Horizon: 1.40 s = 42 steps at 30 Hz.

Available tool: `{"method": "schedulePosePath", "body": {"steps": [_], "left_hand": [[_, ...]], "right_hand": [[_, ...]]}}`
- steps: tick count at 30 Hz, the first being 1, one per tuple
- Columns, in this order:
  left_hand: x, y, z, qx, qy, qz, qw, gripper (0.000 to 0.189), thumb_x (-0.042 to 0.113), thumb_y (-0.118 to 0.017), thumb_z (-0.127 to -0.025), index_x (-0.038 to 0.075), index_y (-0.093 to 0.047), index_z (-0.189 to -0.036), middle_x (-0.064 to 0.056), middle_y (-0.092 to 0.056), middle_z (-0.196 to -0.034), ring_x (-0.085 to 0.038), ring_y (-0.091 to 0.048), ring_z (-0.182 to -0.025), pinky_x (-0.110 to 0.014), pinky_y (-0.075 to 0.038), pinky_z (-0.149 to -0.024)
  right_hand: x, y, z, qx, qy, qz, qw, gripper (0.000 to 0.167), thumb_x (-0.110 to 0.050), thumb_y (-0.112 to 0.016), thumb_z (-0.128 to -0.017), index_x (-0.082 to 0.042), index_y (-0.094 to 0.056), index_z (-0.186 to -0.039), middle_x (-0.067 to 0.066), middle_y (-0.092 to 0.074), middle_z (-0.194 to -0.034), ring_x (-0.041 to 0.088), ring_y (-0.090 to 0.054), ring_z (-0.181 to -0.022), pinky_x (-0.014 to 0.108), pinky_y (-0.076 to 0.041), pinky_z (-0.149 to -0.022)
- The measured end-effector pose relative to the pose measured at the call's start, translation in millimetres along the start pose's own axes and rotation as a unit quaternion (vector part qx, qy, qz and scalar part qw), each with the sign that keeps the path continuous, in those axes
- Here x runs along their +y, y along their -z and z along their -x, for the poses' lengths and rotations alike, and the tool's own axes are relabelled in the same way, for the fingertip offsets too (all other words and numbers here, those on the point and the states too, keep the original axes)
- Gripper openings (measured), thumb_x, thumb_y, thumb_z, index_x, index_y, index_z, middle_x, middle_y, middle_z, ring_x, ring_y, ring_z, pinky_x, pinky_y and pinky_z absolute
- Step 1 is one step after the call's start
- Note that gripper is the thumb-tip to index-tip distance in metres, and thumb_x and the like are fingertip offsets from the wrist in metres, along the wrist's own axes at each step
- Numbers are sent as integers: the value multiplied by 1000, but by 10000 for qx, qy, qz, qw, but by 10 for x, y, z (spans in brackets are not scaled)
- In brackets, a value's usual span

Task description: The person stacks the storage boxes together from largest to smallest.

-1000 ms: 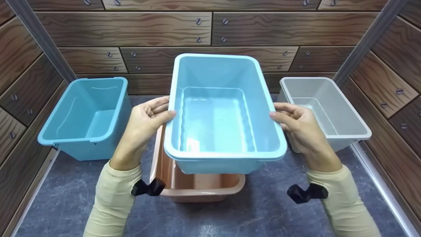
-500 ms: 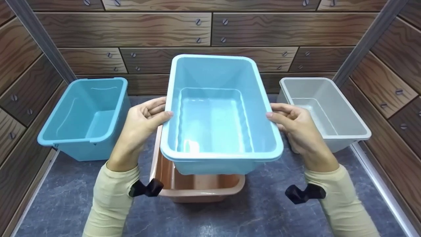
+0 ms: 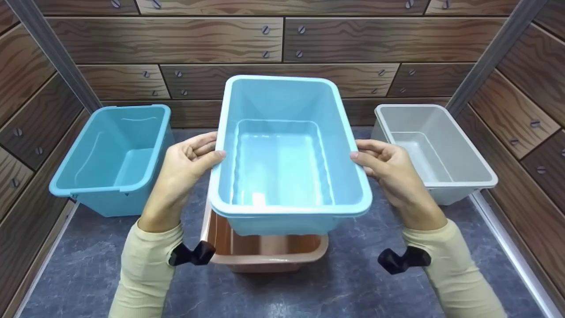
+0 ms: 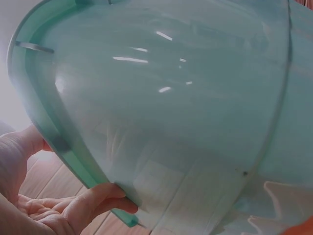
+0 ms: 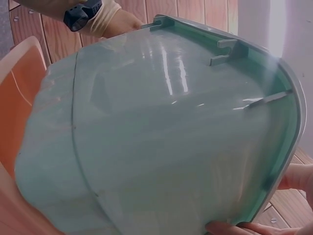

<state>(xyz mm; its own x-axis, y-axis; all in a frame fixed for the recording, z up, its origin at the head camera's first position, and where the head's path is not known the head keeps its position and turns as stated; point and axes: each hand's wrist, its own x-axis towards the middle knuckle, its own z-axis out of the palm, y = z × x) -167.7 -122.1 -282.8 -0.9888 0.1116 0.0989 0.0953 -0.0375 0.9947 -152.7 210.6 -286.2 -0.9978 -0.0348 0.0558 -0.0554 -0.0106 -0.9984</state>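
Note:
A light blue plastic storage bin [image 3: 282, 168] is held up in the middle of the head view, its open top tilted toward me and nothing inside. My left hand [image 3: 178, 176] pinches its left rim, thumb on top and fingers beneath. On the opposite rim, my right hand [image 3: 395, 176] pinches in the same way. Both wrist views look at the bin's outer wall, where the left fingers [image 4: 102, 196] and the right fingers [image 5: 244, 227] reach under the rim. Below the bin stands an orange-brown bin [image 3: 269, 258], largely covered by it in the head view.
A darker blue bin [image 3: 110, 163] stands at the left and a grey bin [image 3: 441, 150] at the right. Wood-patterned walls [image 3: 282, 39] enclose the back and sides of the dark marbled surface [image 3: 353, 282]. A metal strip [image 3: 512, 247] runs along the right edge.
Both hands have shifted slightly to the left with the light blue bin, which also sits a touch lower. Their grip on the rims stays the same. The other bins have not moved.

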Motion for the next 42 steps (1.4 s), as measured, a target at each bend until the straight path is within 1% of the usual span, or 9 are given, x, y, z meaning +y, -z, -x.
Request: {"method": "schedulePosePath", "body": {"steps": [6, 15, 20, 25, 33, 38, 42], "left_hand": [[0, 18, 6, 29, 20, -54, 10000, 46, -2, -58, -86, -11, -52, -130, -33, -56, -131, 0, -69, -93, -14, -56, -80], [-7, 81, 25, -22, 72, -142, 9999, 48, -1, -58, -86, -11, -50, -132, -32, -54, -133, -3, -70, -95, -17, -57, -81], [-26, 113, 31, -33, 112, -206, 9997, 49, -1, -58, -87, -11, -48, -134, -30, -54, -135, -3, -70, -96, -18, -58, -82], [-34, 125, 49, 52, 145, -189, 9997, 49, -1, -59, -86, -10, -49, -133, -31, -54, -135, -1, -69, -95, -17, -57, -82], [-58, 149, 58, 132, 80, -100, 9998, 49, 0, -61, -86, -10, -51, -132, -32, -55, -132, 0, -69, -91, -15, -56, -80], [-56, 164, 63, 155, 131, -134, 9997, 50, 0, -61, -85, -10, -50, -133, -32, -55, -133, 0, -69, -93, -15, -56, -82], [-68, 179, 61, 150, 152, -226, 9995, 50, 0, -60, -86, -10, -49, -134, -31, -54, -135, 1, -68, -94, -16, -56, -83]], "right_hand": [[-3, -16, 1, -33, -27, 35, 10000, 35, 3, -57, -89, 17, -53, -121, -4, -73, -85, 7, -70, -79, 21, -60, -73], [7, -63, -4, -95, 17, -16, 10000, 31, 4, -57, -88, 16, -56, -117, -4, -73, -85, 8, -70, -79, 22, -60, -74], [13, -96, -8, -146, 40, 2, 9999, 33, 3, -57, -88, 17, -55, -118, -4, -73, -85, 7, -70, -78, 22, -60, -73], [23, -114, -13, -187, 51, 12, 9998, 34, 3, -56, -88, 18, -53, -119, -5, -73, -85, 6, -69, -78, 21, -60, -72], [47, -140, -25, -186, 57, -47, 9998, 36, 4, -57, -88, 21, -52, -119, -3, -74, -85, 7, -70, -78, 21, -60, -71], [82, -134, -50, -222, 101, -48, 9997, 37, 3, -57, -88, 21, -52, -120, -3, -74, -86, 7, -70, -79, 21, -60, -72], [71, -159, -46, -216, 51, -29, 9997, 37, 4, -57, -88, 21, -51, -121, -4, -74, -85, 6, -70, -79, 21, -60, -73]]}}
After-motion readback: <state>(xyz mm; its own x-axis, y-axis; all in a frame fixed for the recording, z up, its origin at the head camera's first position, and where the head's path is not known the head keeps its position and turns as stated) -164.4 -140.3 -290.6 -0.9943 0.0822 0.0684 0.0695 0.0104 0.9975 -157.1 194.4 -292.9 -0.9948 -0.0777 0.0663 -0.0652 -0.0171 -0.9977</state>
